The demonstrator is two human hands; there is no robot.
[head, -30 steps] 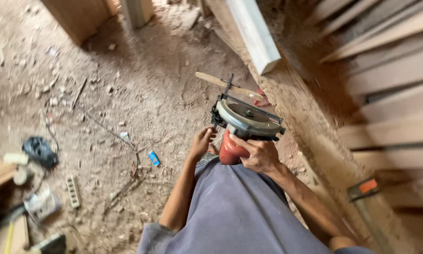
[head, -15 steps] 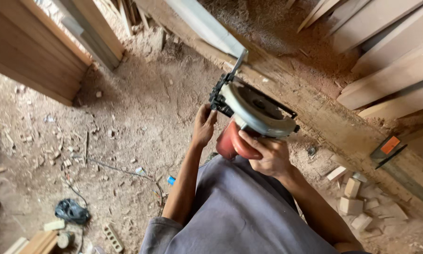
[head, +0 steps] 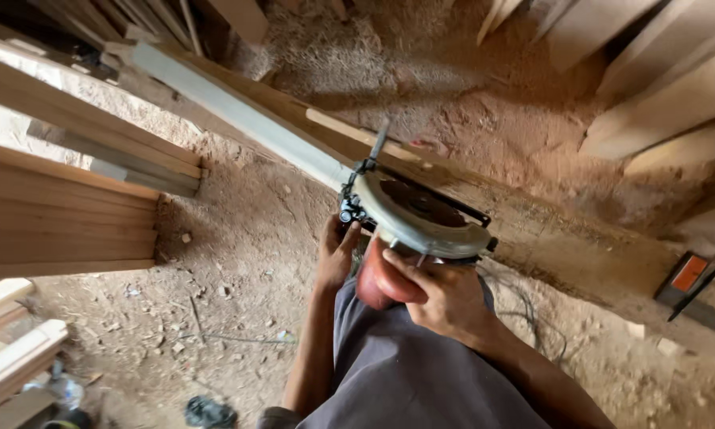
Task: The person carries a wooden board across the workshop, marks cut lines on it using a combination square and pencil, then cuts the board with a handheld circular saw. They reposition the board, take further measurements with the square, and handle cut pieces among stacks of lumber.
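In the head view, you hold a circular saw (head: pixel 417 218) at the centre of the frame, tilted so its round grey guard faces up at you. Your right hand (head: pixel 445 298) is clenched around the saw's red body, fingers wrapped over its rounded end, just below the guard. Your left hand (head: pixel 337 254) grips the saw's left side, fingers up against the black fittings at the front of the guard. Both forearms run down toward the lower middle of the frame, over your grey shirt (head: pixel 405 381).

The saw hangs in front of a long timber beam (head: pixel 548 238) that runs diagonally from the upper left to the right edge; whether the saw touches the beam you cannot tell. A pale grey plank (head: pixel 238 115) lies along the beam's near side in the upper left, ending close to the saw's front. A thin wooden strip (head: pixel 357 133) rests on top of the beam, just above the saw.

At the left edge sits a stack of boards (head: pixel 63 214), with more pale boards (head: pixel 11 342) in the lower left. The floor (head: pixel 238 238) is dirt covered in sawdust and small chips. An orange and black tool (head: pixel 687 278) lies near the right edge, beside the beam. Slanted planks (head: pixel 659 87) lean in the upper right. A thin cable (head: pixel 524 310) loops on the floor right of your right arm.
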